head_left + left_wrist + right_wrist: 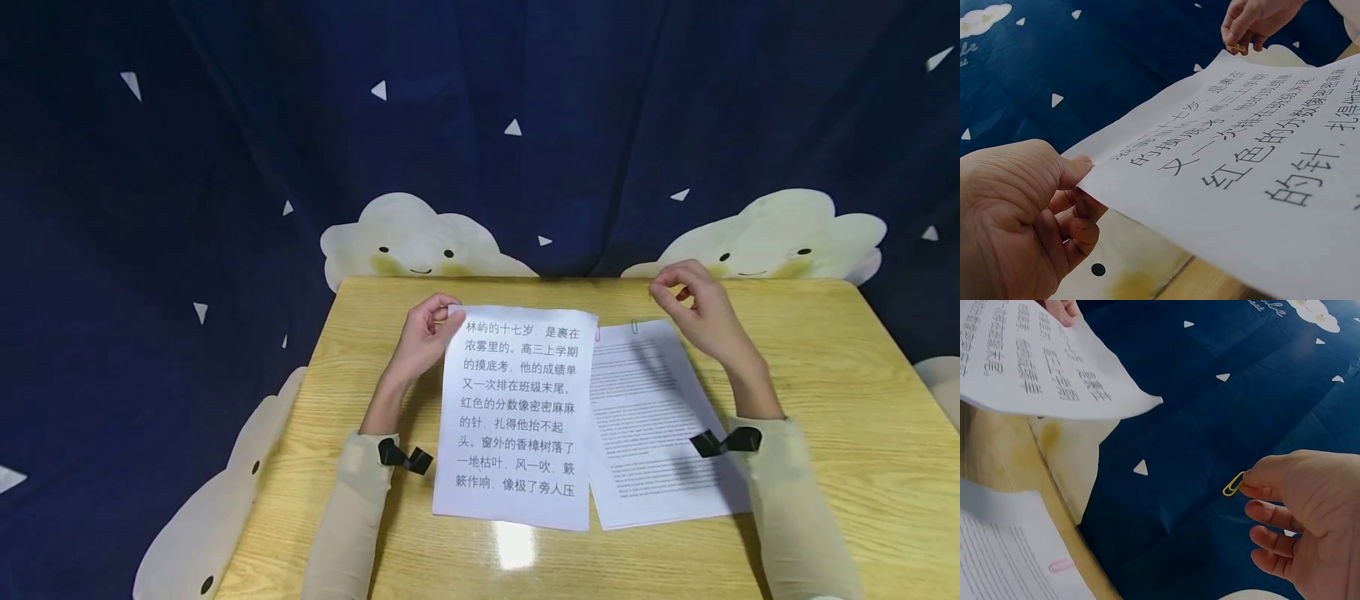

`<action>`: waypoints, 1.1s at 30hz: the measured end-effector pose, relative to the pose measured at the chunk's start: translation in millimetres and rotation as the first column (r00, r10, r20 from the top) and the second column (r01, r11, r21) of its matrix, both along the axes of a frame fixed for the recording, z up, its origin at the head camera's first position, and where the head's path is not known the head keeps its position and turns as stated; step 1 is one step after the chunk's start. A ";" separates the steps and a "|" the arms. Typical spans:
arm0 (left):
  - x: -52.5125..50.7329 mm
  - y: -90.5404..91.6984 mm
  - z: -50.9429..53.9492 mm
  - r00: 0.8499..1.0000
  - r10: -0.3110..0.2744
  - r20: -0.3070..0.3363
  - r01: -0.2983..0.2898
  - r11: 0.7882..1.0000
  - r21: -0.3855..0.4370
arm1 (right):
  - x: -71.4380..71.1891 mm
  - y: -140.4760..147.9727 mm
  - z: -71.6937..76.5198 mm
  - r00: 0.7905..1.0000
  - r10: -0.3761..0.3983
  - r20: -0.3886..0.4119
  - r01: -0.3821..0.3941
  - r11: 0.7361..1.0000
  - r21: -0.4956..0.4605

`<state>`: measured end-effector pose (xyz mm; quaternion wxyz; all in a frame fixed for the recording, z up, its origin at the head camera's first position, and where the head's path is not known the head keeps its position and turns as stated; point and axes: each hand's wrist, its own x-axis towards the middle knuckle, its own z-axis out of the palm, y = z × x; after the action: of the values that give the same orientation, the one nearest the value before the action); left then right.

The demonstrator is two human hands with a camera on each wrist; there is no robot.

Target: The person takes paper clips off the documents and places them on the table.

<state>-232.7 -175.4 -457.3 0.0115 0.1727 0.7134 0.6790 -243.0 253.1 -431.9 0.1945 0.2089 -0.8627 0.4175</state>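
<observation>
Between thumb and fingers, my left hand [426, 335] pinches the top left corner of a white paper sheet [517, 417] printed with large Chinese characters. The sheet is held up off the table, and its top right corner curls a little in the right wrist view. A yellow paper clip [1233, 484] is pinched at the fingertips of my right hand [696, 310], apart from the sheet and to its right. Beneath that hand lies a stack of printed pages [660, 425], partly covered by the raised sheet. A pink paper clip [1062, 565] and a dark paper clip [634, 327] sit on its top edge.
The wooden table [840, 400] reaches back to a dark blue curtain [480, 150] with white triangles and smiling clouds. Black bows [405, 457] are on both light sleeves. A bright light reflection shows on the table in front of the sheet.
</observation>
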 end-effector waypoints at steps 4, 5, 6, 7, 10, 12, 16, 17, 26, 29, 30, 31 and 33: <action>-0.1 -0.2 -0.6 1.000 0.004 0.011 -0.004 1.000 -0.002 | -2.2 9.2 -1.7 1.000 -0.011 0.002 0.011 1.000 0.014; -0.5 -0.2 -0.9 1.000 0.004 0.011 -0.004 1.000 -0.002 | -2.4 11.7 -2.1 1.000 -0.017 0.005 0.017 1.000 0.016; -1.0 -0.3 -1.4 1.000 0.005 0.011 -0.005 1.000 -0.003 | -2.8 13.9 -2.5 1.000 -0.023 0.008 0.023 1.000 0.019; -1.5 -0.4 -1.6 1.000 0.006 0.010 -0.006 1.000 -0.003 | -3.2 16.1 -2.7 0.999 -0.028 0.015 0.028 0.999 0.019; -2.1 -0.7 -1.2 1.000 0.011 0.010 -0.011 1.000 -0.009 | -4.4 22.7 -3.4 0.998 -0.048 0.036 0.048 0.999 0.019; -2.1 -0.9 -1.0 1.000 0.017 0.013 -0.016 1.000 -0.015 | -5.3 27.4 -4.5 0.997 -0.062 0.049 0.061 0.998 0.019; -1.5 -1.1 -0.7 1.000 0.021 0.018 -0.021 1.000 -0.016 | -8.0 37.0 -8.5 0.995 -0.085 0.060 0.084 0.996 0.013; -1.3 -1.1 -0.8 1.000 0.022 0.019 -0.022 1.000 -0.015 | -8.9 39.1 -9.7 0.994 -0.089 0.065 0.089 0.996 0.010; -1.3 -2.2 -2.6 1.000 0.025 0.009 -0.025 0.999 -0.023 | -14.4 53.4 -18.0 0.986 -0.136 0.094 0.136 0.991 0.002; -1.3 -2.2 -2.6 1.000 0.027 0.014 -0.027 0.999 -0.020 | -16.1 58.7 -21.2 0.982 -0.152 0.112 0.153 0.988 -0.002; -1.2 -2.0 -2.3 0.999 0.027 0.018 -0.026 0.999 -0.018 | -16.4 60.5 -22.5 0.980 -0.158 0.124 0.159 0.987 -0.002; -0.9 -1.9 -2.2 0.999 0.027 0.021 -0.027 0.999 -0.019 | -16.6 62.5 -23.8 0.977 -0.161 0.138 0.163 0.987 -0.004; -0.8 -1.5 -2.3 0.999 0.029 0.023 -0.028 0.999 -0.020 | -16.7 65.6 -25.8 0.972 -0.168 0.166 0.171 0.985 -0.004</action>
<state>-233.5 -176.9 -459.7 0.0120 0.1545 0.7224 0.6739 -259.7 318.6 -457.7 0.1590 0.0975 -0.8867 0.4230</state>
